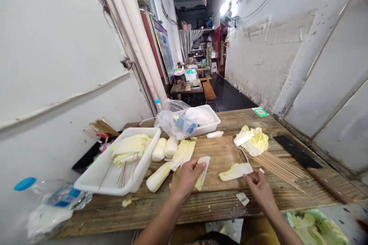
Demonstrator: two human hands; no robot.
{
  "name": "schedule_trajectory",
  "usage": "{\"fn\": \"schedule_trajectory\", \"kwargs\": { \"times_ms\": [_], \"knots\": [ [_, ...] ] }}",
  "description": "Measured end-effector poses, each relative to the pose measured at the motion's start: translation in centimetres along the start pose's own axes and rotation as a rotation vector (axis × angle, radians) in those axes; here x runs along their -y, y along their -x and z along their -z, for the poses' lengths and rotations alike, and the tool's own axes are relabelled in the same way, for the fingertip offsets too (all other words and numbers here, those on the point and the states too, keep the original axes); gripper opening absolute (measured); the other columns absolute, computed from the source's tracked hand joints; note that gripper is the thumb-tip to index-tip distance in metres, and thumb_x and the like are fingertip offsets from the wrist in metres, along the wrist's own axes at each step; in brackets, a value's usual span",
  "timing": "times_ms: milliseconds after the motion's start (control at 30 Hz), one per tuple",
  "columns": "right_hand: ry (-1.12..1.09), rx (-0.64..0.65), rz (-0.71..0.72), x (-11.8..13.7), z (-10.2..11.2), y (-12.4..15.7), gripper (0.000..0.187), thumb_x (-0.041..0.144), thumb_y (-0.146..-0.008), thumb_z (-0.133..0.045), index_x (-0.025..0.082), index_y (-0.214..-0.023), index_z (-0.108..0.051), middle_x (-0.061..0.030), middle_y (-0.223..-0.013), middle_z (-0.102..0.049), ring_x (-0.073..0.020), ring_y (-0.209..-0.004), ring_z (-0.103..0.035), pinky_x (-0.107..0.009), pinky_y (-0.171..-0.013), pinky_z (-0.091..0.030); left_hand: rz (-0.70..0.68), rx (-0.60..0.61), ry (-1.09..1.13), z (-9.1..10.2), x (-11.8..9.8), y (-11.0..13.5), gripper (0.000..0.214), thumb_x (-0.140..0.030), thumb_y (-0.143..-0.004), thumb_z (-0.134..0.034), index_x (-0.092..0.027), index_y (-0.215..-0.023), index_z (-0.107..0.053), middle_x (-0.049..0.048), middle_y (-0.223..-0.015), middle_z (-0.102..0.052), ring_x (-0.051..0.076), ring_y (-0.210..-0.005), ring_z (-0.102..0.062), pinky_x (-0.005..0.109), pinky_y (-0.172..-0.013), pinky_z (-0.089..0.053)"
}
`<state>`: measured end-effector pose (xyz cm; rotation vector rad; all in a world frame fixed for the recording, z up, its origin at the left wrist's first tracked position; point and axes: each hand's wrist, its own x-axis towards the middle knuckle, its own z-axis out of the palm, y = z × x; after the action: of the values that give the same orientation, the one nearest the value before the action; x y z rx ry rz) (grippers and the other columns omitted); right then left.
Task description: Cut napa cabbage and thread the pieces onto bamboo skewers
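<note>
My left hand [188, 175] is closed, thumb and fingers pinching a napa cabbage leaf piece [204, 170] over the left part of the wooden cutting board [221, 151]. My right hand [258, 185] pinches the white stem end of another cabbage leaf [234, 171], whose yellow edge points left across the board. Beyond my right hand, a pile of pale leaves [253, 140] sits by a fan of thin bamboo skewers [277, 164]. Left of the board are cut cabbage pieces [158, 176]. A white tray [153, 149] holds stacked leaves [132, 147] with skewers.
A large knife [297, 151] lies at the table's right. Behind the board stand a second white tray [211, 124] and a plastic bag [176, 122]. A water bottle [61, 195] is at the left edge. Farther back, a person [191, 60] sits at another table.
</note>
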<state>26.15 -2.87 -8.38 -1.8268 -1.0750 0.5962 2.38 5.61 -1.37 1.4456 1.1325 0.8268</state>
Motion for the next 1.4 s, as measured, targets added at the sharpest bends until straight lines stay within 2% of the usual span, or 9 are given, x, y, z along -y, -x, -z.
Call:
{"fn": "schedule_trajectory", "kwargs": {
  "times_ms": [100, 167, 200, 300, 433, 567, 800, 1033, 1400],
  "knots": [
    [0.045, 0.057, 0.116, 2.1, 2.0, 1.3, 0.046, 0.049, -0.083, -0.05, 0.017, -0.115, -0.058, -0.0047, -0.082, -0.07, -0.0215, -0.076, -0.065, -0.036, -0.072, -0.051, 0.029, 0.01, 0.14, 0.0, -0.7, 0.6, 0.029, -0.044, -0.074, -0.061, -0.017, -0.084, -0.065, 0.0019, -0.073, -0.069, 0.016, -0.069, -0.062, 0.026, -0.065, -0.047],
    [0.059, 0.13, 0.186, 3.7, 3.5, 2.4, 0.04, 0.048, -0.083, -0.048, 0.02, -0.106, -0.064, -0.0072, -0.102, -0.07, -0.0239, -0.098, -0.063, -0.036, -0.089, -0.046, 0.046, 0.035, 0.241, -0.1, -1.2, 1.1, 0.029, -0.043, -0.072, -0.064, -0.017, -0.086, -0.066, 0.0016, -0.075, -0.069, 0.016, -0.069, -0.063, 0.026, -0.067, -0.047],
    [0.065, 0.169, 0.213, 4.5, 4.3, 2.9, 0.037, 0.047, -0.083, -0.048, 0.021, -0.102, -0.067, -0.0067, -0.106, -0.069, -0.0239, -0.102, -0.062, -0.035, -0.092, -0.044, 0.051, 0.047, 0.283, -0.2, -1.4, 1.3, 0.03, -0.042, -0.071, -0.066, -0.017, -0.086, -0.066, 0.0016, -0.077, -0.069, 0.016, -0.07, -0.063, 0.027, -0.068, -0.048],
    [0.129, 0.22, 0.307, 6.3, 6.1, 4.1, 0.035, 0.044, -0.084, -0.048, 0.022, -0.105, -0.066, -0.0069, -0.107, -0.07, -0.0231, -0.099, -0.064, -0.033, -0.087, -0.049, 0.069, 0.073, 0.357, -0.3, -2.1, 1.9, 0.032, -0.042, -0.069, -0.069, -0.016, -0.087, -0.066, 0.0024, -0.079, -0.069, 0.016, -0.071, -0.063, 0.027, -0.069, -0.048],
    [0.278, 0.279, 0.429, 7.1, 7.2, 4.9, 0.036, 0.038, -0.088, -0.043, 0.024, -0.117, -0.06, -0.0051, -0.108, -0.07, -0.0216, -0.091, -0.068, -0.031, -0.075, -0.055, 0.114, 0.102, 0.392, -0.6, -2.5, 2.2, 0.041, -0.045, -0.066, -0.072, -0.013, -0.091, -0.064, 0.0046, -0.08, -0.069, 0.016, -0.069, -0.063, 0.026, -0.065, -0.047],
    [0.335, 0.349, 0.486, 7.3, 7.4, 5.0, 0.032, 0.039, -0.09, -0.043, 0.027, -0.114, -0.062, -0.0021, -0.11, -0.069, -0.0208, -0.092, -0.068, -0.032, -0.079, -0.056, 0.148, 0.134, 0.423, -1.0, -2.8, 2.3, 0.044, -0.046, -0.066, -0.073, -0.013, -0.094, -0.065, 0.0053, -0.081, -0.07, 0.016, -0.068, -0.063, 0.026, -0.064, -0.047],
    [0.388, 0.255, 0.688, 8.6, 7.6, 5.1, 0.029, 0.027, -0.092, -0.044, 0.022, -0.113, -0.062, -0.0014, -0.107, -0.07, -0.0157, -0.087, -0.069, -0.024, -0.073, -0.057, 0.159, 0.159, 0.409, -1.3, -3.7, 2.9, 0.036, -0.046, -0.069, -0.07, -0.013, -0.084, -0.068, 0.0047, -0.079, -0.069, 0.014, -0.066, -0.06, 0.025, -0.065, -0.046],
    [0.461, 0.254, 0.736, 9.0, 7.8, 5.6, 0.029, 0.024, -0.092, -0.043, 0.022, -0.117, -0.059, -0.001, -0.108, -0.07, -0.0149, -0.087, -0.069, -0.023, -0.074, -0.057, 0.103, 0.183, 0.353, -1.2, -4.2, 3.1, 0.036, -0.046, -0.072, -0.068, -0.012, -0.084, -0.072, 0.0054, -0.077, -0.07, 0.014, -0.071, -0.059, 0.022, -0.067, -0.041],
    [0.498, 0.273, 0.699, 8.7, 8.4, 6.1, 0.031, 0.025, -0.093, -0.042, 0.025, -0.12, -0.057, 0.0013, -0.111, -0.068, -0.0155, -0.091, -0.068, -0.023, -0.074, -0.057, 0.11, 0.214, 0.388, -1.4, -3.9, 3.3, 0.032, -0.043, -0.073, -0.068, -0.012, -0.083, -0.071, 0.0048, -0.079, -0.07, 0.014, -0.073, -0.058, 0.023, -0.071, -0.04]
  ]
}}
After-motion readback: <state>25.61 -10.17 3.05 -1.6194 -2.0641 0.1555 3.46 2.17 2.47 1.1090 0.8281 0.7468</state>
